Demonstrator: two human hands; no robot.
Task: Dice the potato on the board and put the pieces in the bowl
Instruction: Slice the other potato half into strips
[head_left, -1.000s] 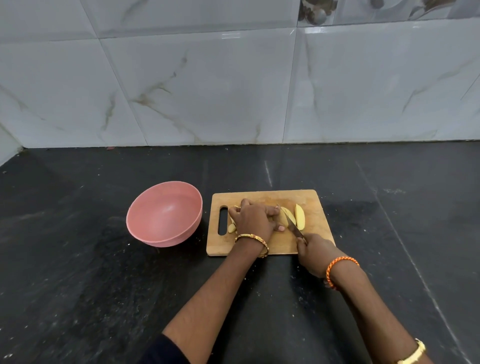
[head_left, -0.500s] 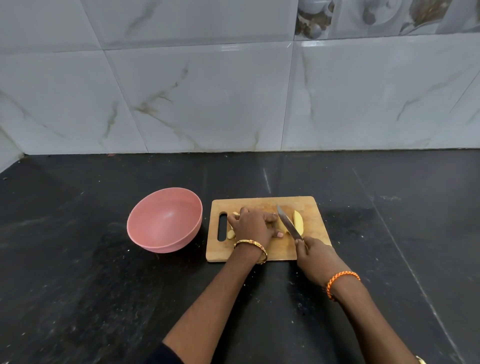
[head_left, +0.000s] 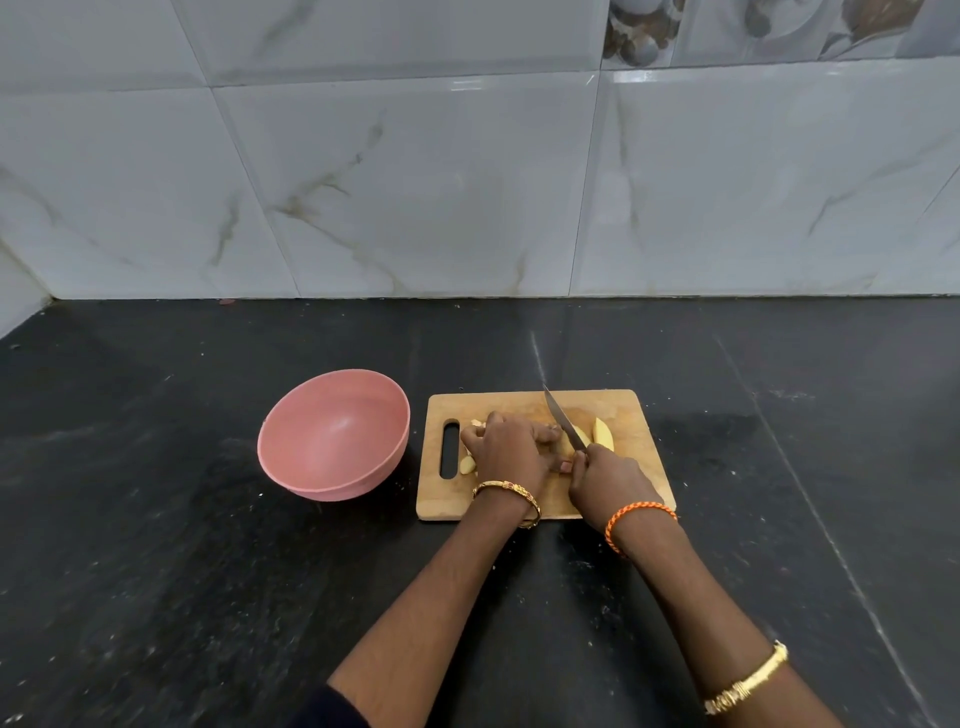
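Pink bowl (head_left: 332, 434) on black table (head_left: 156, 571), just left of wooden board (head_left: 631, 410). Left hand (head_left: 511, 449) curled over potato pieces (head_left: 602, 434), hiding most. Right hand (head_left: 605, 480) grips knife (head_left: 563, 421); handle hidden, blade tilted up over potato. Bowl contents: nothing discernible.

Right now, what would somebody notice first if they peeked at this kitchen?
Probably the two hands on the wooden board: the right hand holds a knife, and the left hand steadies the potato. Next, the pink bowl left of the board, nothing in it yet.
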